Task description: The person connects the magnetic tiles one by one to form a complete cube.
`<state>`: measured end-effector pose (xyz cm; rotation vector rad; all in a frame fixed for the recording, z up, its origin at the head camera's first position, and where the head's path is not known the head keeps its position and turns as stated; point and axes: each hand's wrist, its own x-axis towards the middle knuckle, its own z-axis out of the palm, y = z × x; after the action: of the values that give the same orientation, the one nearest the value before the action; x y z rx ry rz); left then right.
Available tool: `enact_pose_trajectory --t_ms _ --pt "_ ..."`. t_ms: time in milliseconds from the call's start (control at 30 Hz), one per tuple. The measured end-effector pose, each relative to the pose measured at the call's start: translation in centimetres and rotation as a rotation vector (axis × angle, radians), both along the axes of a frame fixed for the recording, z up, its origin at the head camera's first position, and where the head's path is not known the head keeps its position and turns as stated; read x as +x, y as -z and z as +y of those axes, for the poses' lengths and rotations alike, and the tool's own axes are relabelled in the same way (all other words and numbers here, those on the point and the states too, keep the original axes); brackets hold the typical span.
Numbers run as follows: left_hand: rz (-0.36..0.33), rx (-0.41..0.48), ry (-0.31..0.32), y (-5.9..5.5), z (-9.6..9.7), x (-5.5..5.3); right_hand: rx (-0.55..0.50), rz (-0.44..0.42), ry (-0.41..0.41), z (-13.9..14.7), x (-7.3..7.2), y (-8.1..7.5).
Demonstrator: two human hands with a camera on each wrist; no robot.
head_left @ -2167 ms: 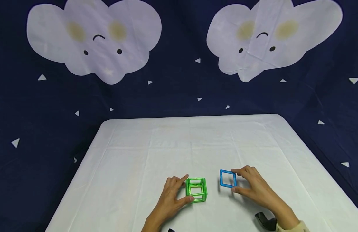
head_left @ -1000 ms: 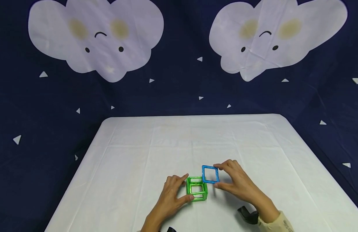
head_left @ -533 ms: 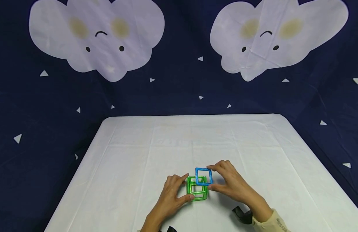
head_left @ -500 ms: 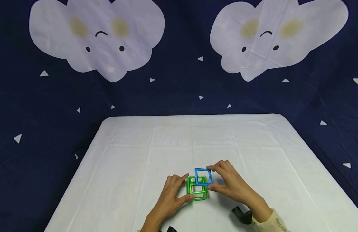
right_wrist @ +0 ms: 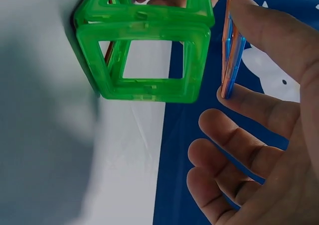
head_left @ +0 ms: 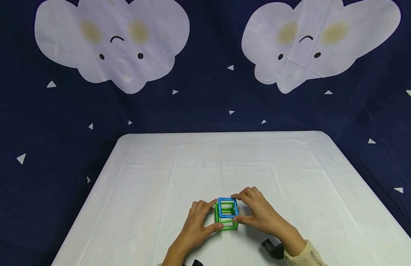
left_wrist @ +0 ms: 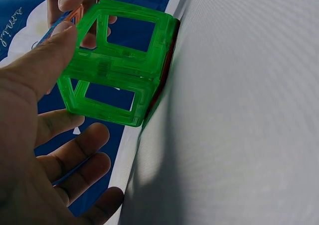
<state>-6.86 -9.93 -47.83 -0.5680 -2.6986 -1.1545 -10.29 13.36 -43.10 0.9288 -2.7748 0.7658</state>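
A green cube of see-through magnetic tiles (head_left: 229, 228) stands on the white table. My left hand (head_left: 196, 221) grips it between thumb and index finger from the left, its other fingers spread below in the left wrist view. Thumb and index finger of my right hand (head_left: 260, 214) pinch a blue square magnetic tile (head_left: 219, 208) by its edges. The tile lies flat over the cube's top in the head view. From the right wrist, a narrow gap shows between the blue tile (right_wrist: 232, 51) and the green cube (right_wrist: 144, 31). A dark red edge (left_wrist: 167, 65) lines the cube's underside.
The white table (head_left: 172, 177) reaches back to a navy curtain (head_left: 202, 111) printed with white clouds and small triangles. A black wrist device (head_left: 273, 249) sits by my right wrist, just ahead of a cream sleeve (head_left: 303, 255).
My right hand has carried the blue tile leftward from beside the green cube to over its top, lowering it slightly toward it. My left hand has stayed on the cube.
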Motion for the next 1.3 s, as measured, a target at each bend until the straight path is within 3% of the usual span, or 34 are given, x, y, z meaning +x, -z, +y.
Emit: enact_pose_trajectory --t_ms 233,767,1033,1300 --pt "-0.038 0.0 0.005 -0.1 0.0 0.1 0.029 -0.004 -0.004 -0.2 0.2 0.2" --pt "-0.014 -0.021 -0.001 0.0 0.0 0.1 0.033 -0.035 0.009 -0.2 0.2 0.5" --pt "-0.024 -0.012 0.002 0.1 0.1 0.1 0.083 -0.109 0.021 0.4 0.2 0.9" --pt "-0.014 0.011 -0.011 0.0 0.1 0.0 0.097 -0.09 0.019 0.9 0.1 1.1"
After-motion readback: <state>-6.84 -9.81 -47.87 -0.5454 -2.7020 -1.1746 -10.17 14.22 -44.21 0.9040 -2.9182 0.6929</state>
